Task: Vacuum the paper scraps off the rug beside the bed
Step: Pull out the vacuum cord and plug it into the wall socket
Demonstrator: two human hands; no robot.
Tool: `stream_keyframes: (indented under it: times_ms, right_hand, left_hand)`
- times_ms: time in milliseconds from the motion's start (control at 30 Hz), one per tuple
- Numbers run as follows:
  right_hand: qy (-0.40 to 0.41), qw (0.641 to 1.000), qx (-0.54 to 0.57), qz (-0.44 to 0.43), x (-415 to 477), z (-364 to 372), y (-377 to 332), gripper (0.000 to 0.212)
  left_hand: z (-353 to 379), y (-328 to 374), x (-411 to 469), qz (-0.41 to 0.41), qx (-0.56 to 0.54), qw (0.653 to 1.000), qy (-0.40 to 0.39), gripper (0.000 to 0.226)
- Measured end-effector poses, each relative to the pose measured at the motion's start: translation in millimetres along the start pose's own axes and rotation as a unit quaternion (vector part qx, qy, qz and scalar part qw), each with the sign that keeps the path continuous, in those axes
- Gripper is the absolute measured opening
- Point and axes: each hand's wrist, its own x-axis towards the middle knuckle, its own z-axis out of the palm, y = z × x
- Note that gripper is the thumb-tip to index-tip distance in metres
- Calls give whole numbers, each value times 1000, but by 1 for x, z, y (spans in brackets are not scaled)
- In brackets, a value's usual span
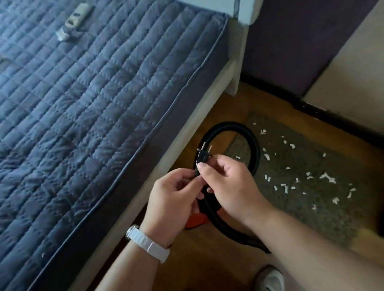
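Head view: hands (202, 190) hold plug (202, 155), prongs pointing up, away.

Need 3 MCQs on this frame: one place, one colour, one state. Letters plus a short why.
1. Where do the paper scraps lie?
A on the bed
B on the rug
C in a bin

2. What colour is the wristband?
A white
B red
C green

3. What state is the plug in?
A in a socket
B lying on the floor
C held in the hands, prongs bare

Key: B, scraps are strewn over the rug; A, a white band sits on the left wrist; C, the left hand and right hand pinch it.
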Motion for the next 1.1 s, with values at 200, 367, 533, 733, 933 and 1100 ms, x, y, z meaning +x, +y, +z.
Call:
stream_keyframes:
  times_ms: [200, 367, 533, 733, 933, 1100]
  right_hand:
    - [114, 992, 58, -10, -14, -82, -62, 18]
    - [188, 962, 197, 20, 1, -170, -98, 17]
    - [212, 949, 233, 17, 19, -216, -114, 24]
    - [217, 940, 262, 25, 58, -246, -123, 26]
    - [255, 937, 234, 40, 129, -271, -138, 33]
    - [324, 913, 246, 37, 215, -298, -158, 29]
  left_hand:
    - [57, 74, -19, 6, -9, 996, -86, 18]
    - [103, 120, -16, 4, 12, 994, -110, 26]
    - [147, 149, 7, 96, 94, 985, -106, 21]
    - [169, 178, 57, 211, 172, 954, -124, 20]
    - [178, 211, 146, 321, 232, 906, -147, 17]
    - [191, 243, 240, 346, 234, 887, -197, 13]
